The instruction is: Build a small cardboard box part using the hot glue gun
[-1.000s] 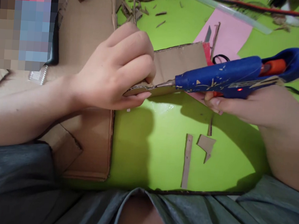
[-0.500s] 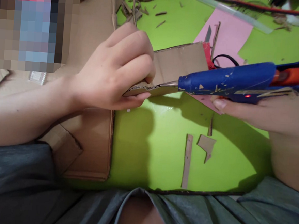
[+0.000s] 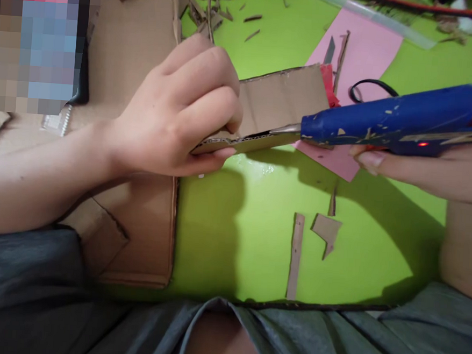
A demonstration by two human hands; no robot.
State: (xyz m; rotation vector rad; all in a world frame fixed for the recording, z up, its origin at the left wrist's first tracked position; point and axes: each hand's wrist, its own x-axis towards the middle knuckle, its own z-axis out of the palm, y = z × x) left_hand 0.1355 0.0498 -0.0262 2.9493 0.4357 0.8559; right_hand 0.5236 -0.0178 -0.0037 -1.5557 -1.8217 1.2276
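My left hand (image 3: pixel 188 106) pinches a brown cardboard piece (image 3: pixel 284 97), thumb below its near edge and curled fingers on top. The corrugated edge faces me. In my right hand (image 3: pixel 414 168) is a blue hot glue gun (image 3: pixel 389 117) with a small red light lit on its side. Its metal nozzle points left and lies at the cardboard's near edge, right of my left hand. Whether glue is coming out I cannot tell. Behind the cardboard's right end lie a red piece (image 3: pixel 327 83), a blade (image 3: pixel 329 50) and a pink sheet (image 3: pixel 379 36).
The table (image 3: pixel 215 240) is bright green. Large cardboard sheets (image 3: pixel 147 230) cover its left side. Near me lie a cardboard strip (image 3: pixel 295 256) and an angular scrap (image 3: pixel 326 232). Cardboard offcuts (image 3: pixel 207 13) and a translucent glue stick (image 3: pixel 376 22) are at the back.
The glue gun and my right hand have moved right, carrying the nozzle along the cardboard's edge away from my left hand. My left hand keeps its hold, almost still.
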